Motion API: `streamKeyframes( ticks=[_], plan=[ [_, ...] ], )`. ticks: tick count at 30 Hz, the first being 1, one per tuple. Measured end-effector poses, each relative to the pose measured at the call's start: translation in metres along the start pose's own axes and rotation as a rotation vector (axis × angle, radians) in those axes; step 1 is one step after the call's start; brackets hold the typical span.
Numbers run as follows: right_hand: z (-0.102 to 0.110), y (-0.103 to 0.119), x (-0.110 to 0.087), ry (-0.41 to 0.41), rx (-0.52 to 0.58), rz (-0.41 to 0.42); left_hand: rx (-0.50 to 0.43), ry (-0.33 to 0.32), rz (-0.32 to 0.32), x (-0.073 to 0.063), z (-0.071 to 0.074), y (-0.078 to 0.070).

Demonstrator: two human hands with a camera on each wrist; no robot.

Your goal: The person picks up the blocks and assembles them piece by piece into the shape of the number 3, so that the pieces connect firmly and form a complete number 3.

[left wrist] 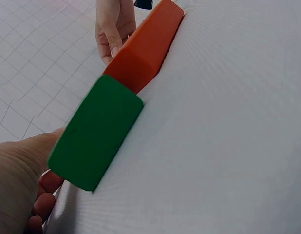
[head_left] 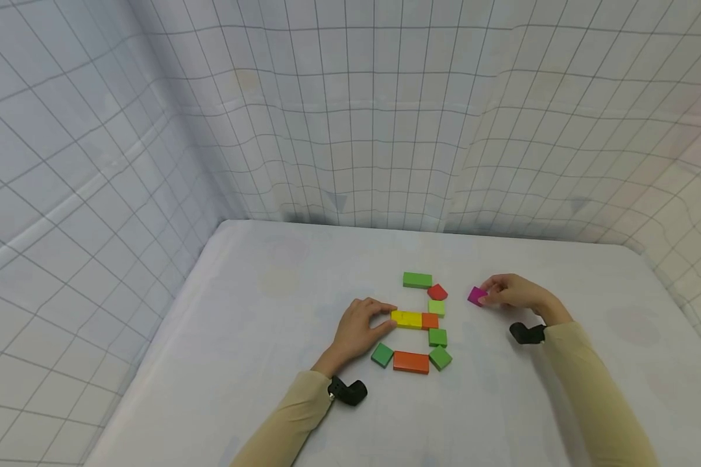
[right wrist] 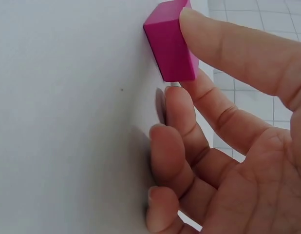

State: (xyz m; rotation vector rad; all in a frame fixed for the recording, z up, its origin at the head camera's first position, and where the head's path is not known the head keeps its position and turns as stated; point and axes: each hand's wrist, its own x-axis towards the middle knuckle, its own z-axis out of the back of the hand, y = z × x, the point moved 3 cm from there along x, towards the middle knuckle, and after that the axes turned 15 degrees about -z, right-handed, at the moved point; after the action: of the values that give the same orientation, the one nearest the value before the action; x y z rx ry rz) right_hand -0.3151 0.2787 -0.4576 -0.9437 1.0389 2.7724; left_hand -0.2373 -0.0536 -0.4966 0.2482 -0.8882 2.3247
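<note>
My right hand [head_left: 511,292] pinches a magenta block [head_left: 475,296] between thumb and fingers, low over the white table, right of the other blocks. In the right wrist view the thumb lies along one side of the magenta block [right wrist: 172,41], with the other fingers curled below. At the left end of a yellow block [head_left: 406,320], my left hand [head_left: 359,327] has thumb and index finger at its opposite sides. That yellow block abuts a small orange block [head_left: 430,321]. A dark green block [left wrist: 96,132] hides part of the left hand in the left wrist view.
Beyond the yellow block lie a long green block [head_left: 417,280], a red block [head_left: 437,292] and a light green block [head_left: 436,308]. Nearer are green blocks [head_left: 437,337] and a long orange block [head_left: 411,362]. Grid-patterned curtains [head_left: 356,130] surround the white table [head_left: 239,337].
</note>
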Motion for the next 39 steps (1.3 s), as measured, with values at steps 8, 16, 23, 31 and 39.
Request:
streamKeyframes(
  ticks=[8,16,23,31,39],
  plan=[
    [-0.001,0.005,0.001,-0.001,0.007,-0.019,0.0,0.001,0.012,0.0,0.0,-0.001],
    [0.002,0.011,0.009,-0.022,-0.025,-0.049,0.009,-0.004,0.001,0.0,0.001,-0.001],
    [0.008,0.031,0.027,0.017,0.015,-0.097,0.009,0.004,0.002,0.0,0.0,-0.001],
    [0.008,0.051,0.055,0.043,0.06,-0.173,0.011,0.007,-0.003,0.0,0.0,-0.001],
    [0.004,0.082,0.071,0.055,0.01,-0.212,0.004,0.002,0.005,0.0,0.0,-0.001]
  ],
)
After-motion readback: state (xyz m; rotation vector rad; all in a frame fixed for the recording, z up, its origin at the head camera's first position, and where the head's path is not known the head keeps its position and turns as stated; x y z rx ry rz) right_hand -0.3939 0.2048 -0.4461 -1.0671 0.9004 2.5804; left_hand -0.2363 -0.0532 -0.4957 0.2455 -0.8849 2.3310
